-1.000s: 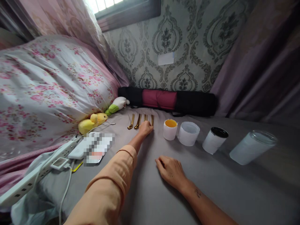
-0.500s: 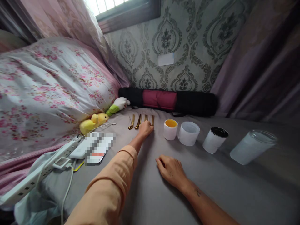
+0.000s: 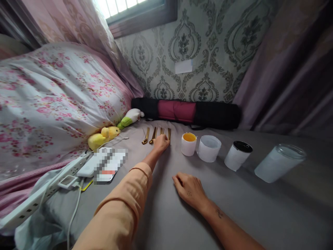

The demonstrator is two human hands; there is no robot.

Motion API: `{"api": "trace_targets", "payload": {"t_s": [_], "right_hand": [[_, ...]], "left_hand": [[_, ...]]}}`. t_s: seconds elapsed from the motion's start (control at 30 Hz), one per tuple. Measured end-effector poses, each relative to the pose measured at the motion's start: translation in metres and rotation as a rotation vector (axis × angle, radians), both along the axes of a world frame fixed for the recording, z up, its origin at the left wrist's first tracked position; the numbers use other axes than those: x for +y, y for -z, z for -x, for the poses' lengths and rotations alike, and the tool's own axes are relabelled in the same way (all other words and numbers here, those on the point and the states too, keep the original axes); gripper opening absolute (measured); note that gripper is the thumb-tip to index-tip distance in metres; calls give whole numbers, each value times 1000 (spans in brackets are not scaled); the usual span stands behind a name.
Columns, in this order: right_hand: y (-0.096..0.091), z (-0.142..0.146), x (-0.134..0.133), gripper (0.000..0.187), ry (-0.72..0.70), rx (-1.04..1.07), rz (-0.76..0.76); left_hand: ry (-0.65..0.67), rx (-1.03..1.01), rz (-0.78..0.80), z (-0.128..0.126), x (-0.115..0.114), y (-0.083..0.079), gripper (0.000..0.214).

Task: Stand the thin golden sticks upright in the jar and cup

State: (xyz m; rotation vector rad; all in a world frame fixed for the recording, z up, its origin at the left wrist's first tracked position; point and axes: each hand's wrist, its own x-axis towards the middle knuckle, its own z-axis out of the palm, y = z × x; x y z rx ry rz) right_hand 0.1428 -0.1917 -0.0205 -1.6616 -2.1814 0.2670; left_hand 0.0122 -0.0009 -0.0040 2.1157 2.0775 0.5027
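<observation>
My left hand (image 3: pixel 161 141) reaches forward with its fingers closed over the near end of a bundle of slim gold-coloured utensils (image 3: pixel 161 131). The fingertips are mostly hidden. To its left lie two more gold-coloured bundles (image 3: pixel 152 136), and on its right side another bundle (image 3: pixel 169 132) touches or nearly touches it. My right hand (image 3: pixel 189 187) rests palm down on the grey sheet (image 3: pixel 166 215), fingers curled in and nothing visible in them. Beyond it stand a white-wrapped cup with a yellow inside (image 3: pixel 188 146) and a wide whitish cup (image 3: pixel 209 149).
Farther right are a white-wrapped cup with a dark top (image 3: pixel 238 156) and a tall frosted glass jar (image 3: pixel 279 163). A long black and maroon bag (image 3: pixel 177 111) lies along the wall. On the left are plush toys (image 3: pixel 104 136), a phone (image 3: pixel 109 166) and a power strip (image 3: pixel 41 194).
Almost nothing differs. Both hands keep their places, and the view has shifted very slightly.
</observation>
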Motion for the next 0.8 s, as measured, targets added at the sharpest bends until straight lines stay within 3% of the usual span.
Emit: {"api": "trace_targets", "payload": {"t_s": [0.8], "right_hand": [[4, -2, 0, 30, -9, 26, -28]], "left_hand": [[-46, -39, -17, 0, 1, 2, 24]]}}
